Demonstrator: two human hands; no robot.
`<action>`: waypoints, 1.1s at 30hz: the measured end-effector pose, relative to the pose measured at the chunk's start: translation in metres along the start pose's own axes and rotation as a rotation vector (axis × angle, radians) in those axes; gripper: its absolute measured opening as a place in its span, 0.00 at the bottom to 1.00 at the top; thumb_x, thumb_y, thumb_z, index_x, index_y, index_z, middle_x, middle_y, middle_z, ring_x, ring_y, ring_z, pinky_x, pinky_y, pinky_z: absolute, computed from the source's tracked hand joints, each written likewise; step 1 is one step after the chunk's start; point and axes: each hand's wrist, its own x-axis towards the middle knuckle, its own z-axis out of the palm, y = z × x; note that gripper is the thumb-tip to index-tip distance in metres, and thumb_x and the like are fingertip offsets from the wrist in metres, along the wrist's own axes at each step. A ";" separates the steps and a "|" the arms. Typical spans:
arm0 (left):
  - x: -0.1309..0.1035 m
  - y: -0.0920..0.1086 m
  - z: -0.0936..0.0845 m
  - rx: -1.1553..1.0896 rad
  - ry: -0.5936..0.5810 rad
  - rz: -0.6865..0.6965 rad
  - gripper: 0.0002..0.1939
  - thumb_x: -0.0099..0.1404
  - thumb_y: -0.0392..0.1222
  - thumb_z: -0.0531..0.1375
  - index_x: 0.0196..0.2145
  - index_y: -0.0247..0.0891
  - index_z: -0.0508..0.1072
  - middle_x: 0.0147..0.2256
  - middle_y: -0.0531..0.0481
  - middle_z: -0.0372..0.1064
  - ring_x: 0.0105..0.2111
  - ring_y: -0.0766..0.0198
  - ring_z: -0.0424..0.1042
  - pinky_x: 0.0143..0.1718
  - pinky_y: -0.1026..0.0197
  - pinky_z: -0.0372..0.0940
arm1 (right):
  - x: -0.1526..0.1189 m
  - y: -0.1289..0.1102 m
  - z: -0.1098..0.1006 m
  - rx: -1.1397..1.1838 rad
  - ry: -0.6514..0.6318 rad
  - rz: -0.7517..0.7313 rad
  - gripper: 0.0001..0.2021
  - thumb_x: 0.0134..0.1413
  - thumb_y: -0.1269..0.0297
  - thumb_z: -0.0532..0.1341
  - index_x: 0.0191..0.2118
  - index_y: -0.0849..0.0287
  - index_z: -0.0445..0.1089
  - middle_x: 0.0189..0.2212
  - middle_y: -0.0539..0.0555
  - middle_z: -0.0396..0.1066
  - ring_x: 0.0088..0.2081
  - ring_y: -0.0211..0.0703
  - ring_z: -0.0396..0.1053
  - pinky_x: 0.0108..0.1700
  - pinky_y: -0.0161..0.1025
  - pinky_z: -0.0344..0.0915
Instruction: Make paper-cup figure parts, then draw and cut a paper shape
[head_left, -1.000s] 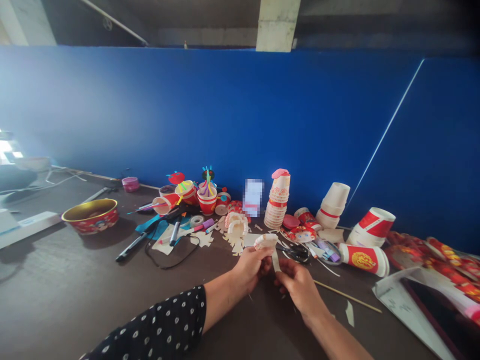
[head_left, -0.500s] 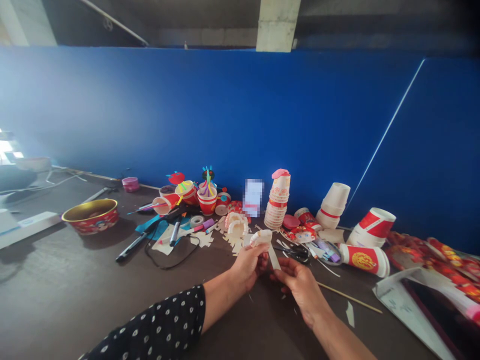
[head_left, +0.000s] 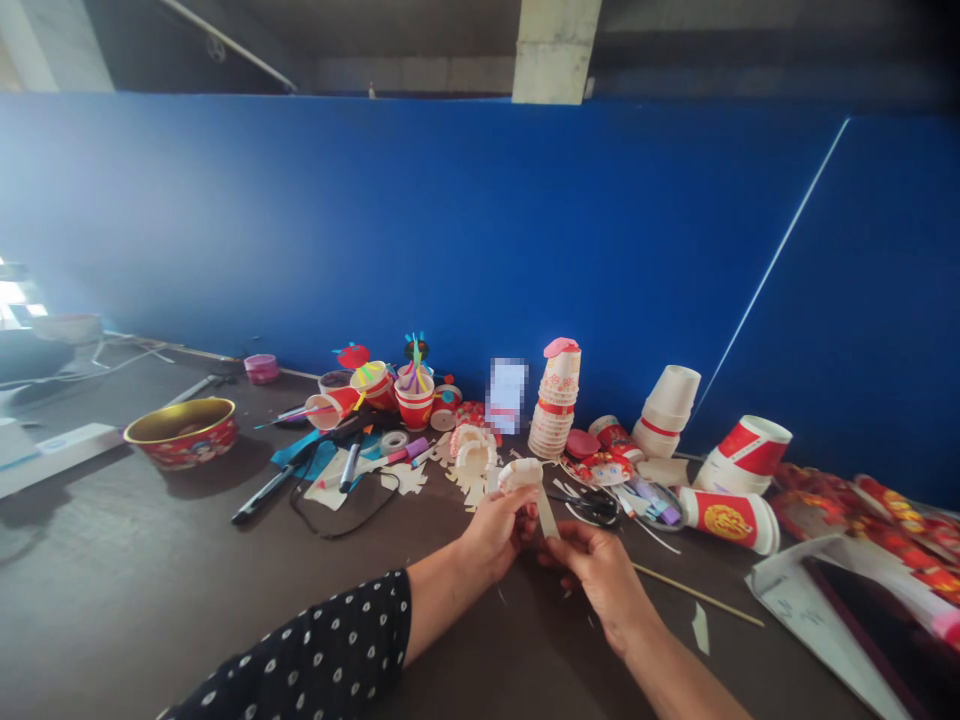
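Observation:
Between thumb and fingers, my left hand (head_left: 496, 528) pinches a small white cut paper-cup piece (head_left: 519, 474) with a curved rim. A pale paper strip (head_left: 547, 515) hangs from its right side, and my right hand (head_left: 592, 565) grips the strip's lower end. The fingertips of both hands are partly hidden. Just beyond my left hand lies a cut paper cup with splayed strips (head_left: 474, 462). Black-handled scissors (head_left: 596, 505) rest on the table to the right of the held piece.
Stacked paper cups (head_left: 553, 415) stand at the back against the blue partition (head_left: 420, 230). A red-and-gold bowl (head_left: 180, 440) sits to the left, with markers (head_left: 349, 466) nearer the middle. A thin wooden stick (head_left: 701, 595) and a white tray (head_left: 795, 580) lie to the right.
The paper piece in my left hand has shifted very slightly left, and the strip has tilted a little. Both hands keep their hold and almost the same place.

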 end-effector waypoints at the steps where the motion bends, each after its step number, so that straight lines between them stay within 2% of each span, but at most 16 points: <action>1: 0.000 0.000 0.000 -0.002 0.000 -0.002 0.11 0.46 0.38 0.61 0.16 0.33 0.62 0.13 0.57 0.56 0.13 0.75 0.54 0.15 0.70 0.46 | 0.000 0.000 0.000 -0.001 -0.005 -0.004 0.10 0.38 0.61 0.64 0.30 0.60 0.73 0.23 0.52 0.76 0.30 0.48 0.73 0.21 0.32 0.58; 26: -0.002 0.002 0.002 0.003 0.038 -0.020 0.10 0.47 0.36 0.61 0.16 0.33 0.62 0.13 0.56 0.58 0.13 0.75 0.54 0.15 0.69 0.47 | 0.000 0.003 0.002 -0.042 0.005 -0.030 0.11 0.38 0.58 0.64 0.22 0.62 0.71 0.17 0.50 0.72 0.22 0.41 0.71 0.20 0.30 0.57; 33: 0.000 0.001 0.000 0.000 0.045 -0.033 0.10 0.47 0.37 0.61 0.17 0.33 0.62 0.14 0.56 0.58 0.13 0.75 0.54 0.15 0.70 0.47 | 0.001 0.002 0.002 -0.070 -0.008 -0.045 0.12 0.38 0.57 0.64 0.24 0.62 0.71 0.18 0.50 0.72 0.22 0.40 0.70 0.20 0.30 0.58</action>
